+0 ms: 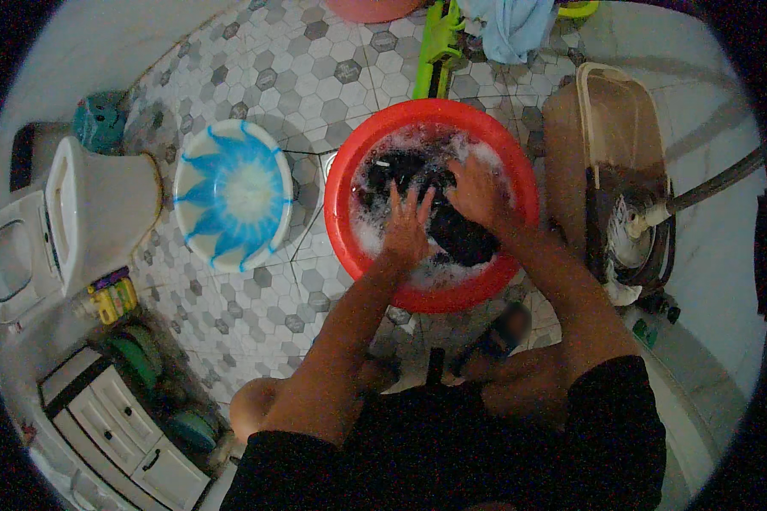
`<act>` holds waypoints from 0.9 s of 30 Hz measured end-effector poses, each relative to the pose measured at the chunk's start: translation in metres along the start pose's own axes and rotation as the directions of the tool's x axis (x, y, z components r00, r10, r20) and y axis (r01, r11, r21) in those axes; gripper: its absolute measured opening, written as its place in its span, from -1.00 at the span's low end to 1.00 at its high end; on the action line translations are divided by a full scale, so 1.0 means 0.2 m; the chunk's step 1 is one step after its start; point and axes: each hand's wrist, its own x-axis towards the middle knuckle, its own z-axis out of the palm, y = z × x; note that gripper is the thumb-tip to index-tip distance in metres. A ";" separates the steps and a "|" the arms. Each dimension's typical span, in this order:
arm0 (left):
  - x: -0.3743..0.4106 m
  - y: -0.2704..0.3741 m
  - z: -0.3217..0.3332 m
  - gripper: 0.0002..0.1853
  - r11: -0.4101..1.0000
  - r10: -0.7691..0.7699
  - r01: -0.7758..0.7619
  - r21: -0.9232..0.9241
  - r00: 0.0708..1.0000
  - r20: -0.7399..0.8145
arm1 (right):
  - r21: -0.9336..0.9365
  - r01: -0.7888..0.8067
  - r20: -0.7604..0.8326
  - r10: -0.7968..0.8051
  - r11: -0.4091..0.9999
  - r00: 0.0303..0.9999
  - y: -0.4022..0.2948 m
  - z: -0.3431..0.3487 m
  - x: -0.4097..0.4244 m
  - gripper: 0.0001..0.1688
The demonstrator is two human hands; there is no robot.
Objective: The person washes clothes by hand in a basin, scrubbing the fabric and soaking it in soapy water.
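A round red plastic basin [342, 255] stands on the tiled floor before me, holding foamy water and dark wet cloth [465, 235]. My left hand [409, 223] is over the basin's middle, its fingers spread against the cloth and suds. To its right, my right hand [476, 190] rests on the cloth near the far right part of the basin, with its fingers bent. The fingertips of both hands are partly hidden by foam and dark fabric, so a firm hold on the cloth by the right hand cannot be made out.
Left of the basin is a white bowl with a blue pattern [249, 191], with a toilet [102, 204] beyond. A brownish plastic tub [620, 121] with a hose [716, 179] stands at right. Behind are a green plastic frame [431, 57] and light blue cloth [518, 29].
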 end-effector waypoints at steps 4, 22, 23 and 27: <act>0.04 0.03 -0.01 0.12 0.970 -0.244 0.239 0.050 0.958 0.151 | -0.009 -0.012 0.124 0.014 1.000 0.992 0.04 0.10 0.07 -0.45; 0.02 -0.20 -0.29 -0.37 0.970 0.211 -0.221 0.105 0.972 0.101 | 0.094 0.628 -0.052 -0.626 0.772 0.778 -0.01 -0.12 -0.43 -0.38; -0.02 -0.16 -0.31 -0.37 0.960 0.222 -0.235 0.151 0.970 0.101 | 0.104 0.630 0.027 -0.636 0.769 0.771 -0.01 -0.07 -0.47 -0.38; -0.19 -0.16 -0.23 -0.17 0.939 0.157 -0.163 0.302 0.987 0.044 | 0.052 0.678 0.221 -0.671 0.733 0.708 -0.13 -0.02 -0.49 -0.39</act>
